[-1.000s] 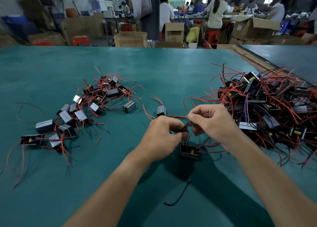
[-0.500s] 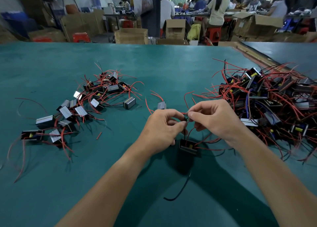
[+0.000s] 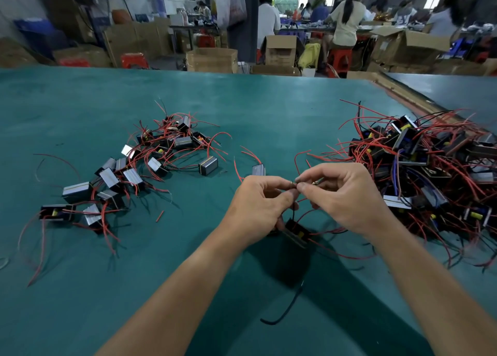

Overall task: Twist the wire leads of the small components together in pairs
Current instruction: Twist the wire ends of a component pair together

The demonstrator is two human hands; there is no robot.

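While left hand (image 3: 258, 207) and right hand (image 3: 347, 196) pinch leads (image 3: 294, 184), component (image 3: 295, 232) just below, toward table's (image 3: 242, 100) near edge. Leads look thin, limp, light; best gripped near tips.

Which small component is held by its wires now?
The black component with a yellow part, below the left hand and right hand, which pinch its leads; others lie untouched.

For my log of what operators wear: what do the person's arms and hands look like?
Both are bare: the left hand and right hand have no gloves, and no rings show. The left forearm and right forearm are uncovered to the frame's bottom edge, with no sleeve, watch or wristband in view.
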